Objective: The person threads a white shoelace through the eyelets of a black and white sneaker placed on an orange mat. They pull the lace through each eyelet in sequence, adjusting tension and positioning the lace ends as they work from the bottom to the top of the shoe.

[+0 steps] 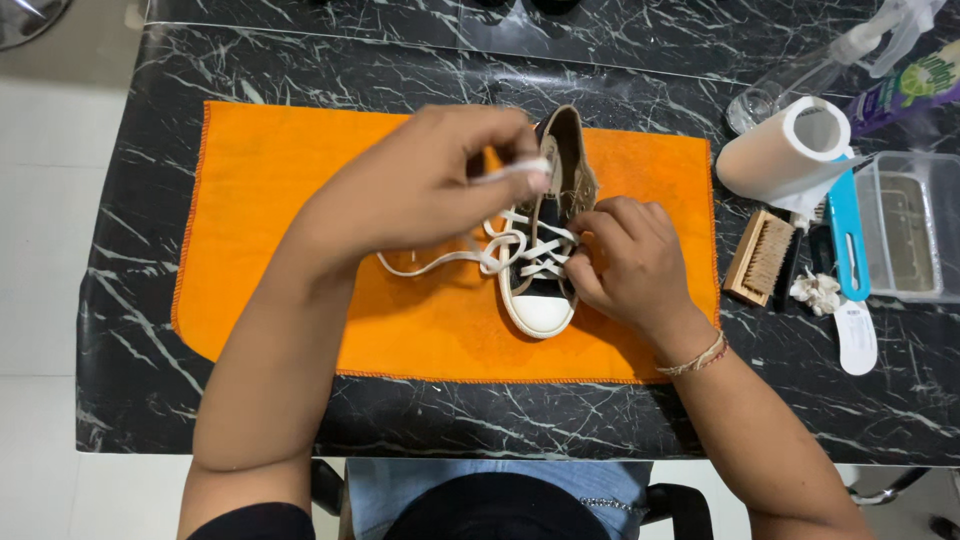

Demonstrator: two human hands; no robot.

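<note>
A small high-top sneaker (pixel 545 290) with a white toe cap, dark body and tan upper lies on an orange cloth (pixel 270 230), toe toward me. My left hand (pixel 420 185) is raised over the shoe, thumb and fingers pinched on a white shoelace (pixel 440 262) that trails in loops to the left of the shoe. My right hand (pixel 625 265) rests against the shoe's right side, fingers gripping it at the crossed laces.
The cloth covers a black marble-patterned table (pixel 130 300). At the right stand a white paper roll (pixel 785 150), a wooden brush (pixel 760 258), a blue-handled brush (pixel 848 240), a clear plastic tub (pixel 915 230), a clear spray bottle (pixel 830 60) and a purple bottle (pixel 905 90).
</note>
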